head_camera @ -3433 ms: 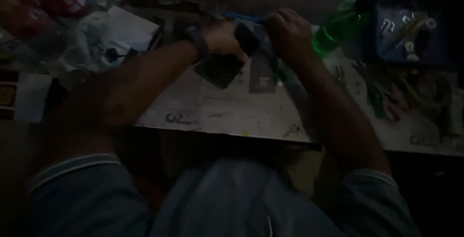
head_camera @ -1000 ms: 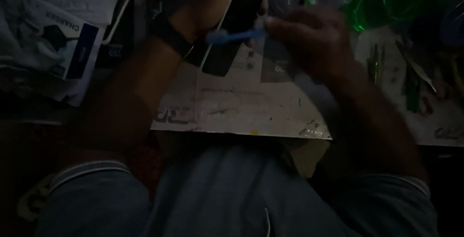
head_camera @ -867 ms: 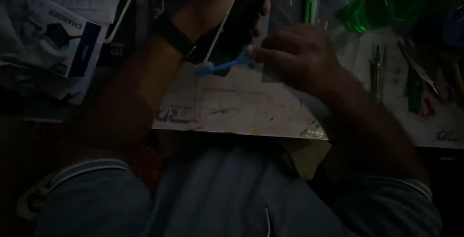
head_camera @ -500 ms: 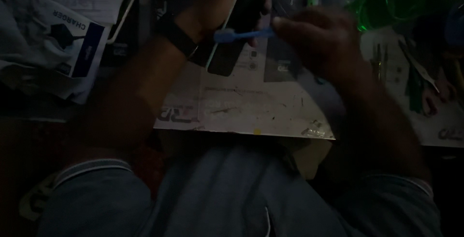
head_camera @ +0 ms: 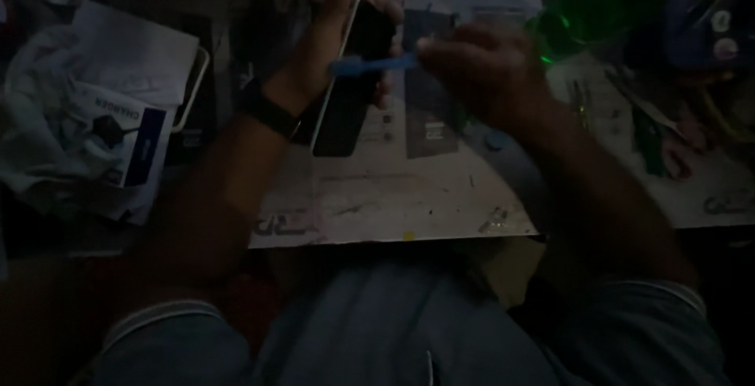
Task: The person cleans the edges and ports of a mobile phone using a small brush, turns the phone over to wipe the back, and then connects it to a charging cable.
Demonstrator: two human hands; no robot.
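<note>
My left hand [head_camera: 318, 55] holds a dark smartphone [head_camera: 352, 79] tilted on edge above the work mat, with a black band on the wrist. My right hand [head_camera: 480, 67] grips a thin blue tool [head_camera: 371, 63] whose tip lies across the phone's dark face. Both hands are raised over the far part of the pale, stained work mat [head_camera: 393, 197]. The scene is very dim.
A dark flat panel [head_camera: 429, 103] lies on the mat behind the phone. A white and blue box [head_camera: 118, 146] sits among crumpled white plastic at the left. A green bottle [head_camera: 598, 16] and several hand tools [head_camera: 653, 134] lie at the right.
The blue tool has swept back and forth across the phone's face, and now lies high on it. The left hand keeps the phone in nearly the same spot.
</note>
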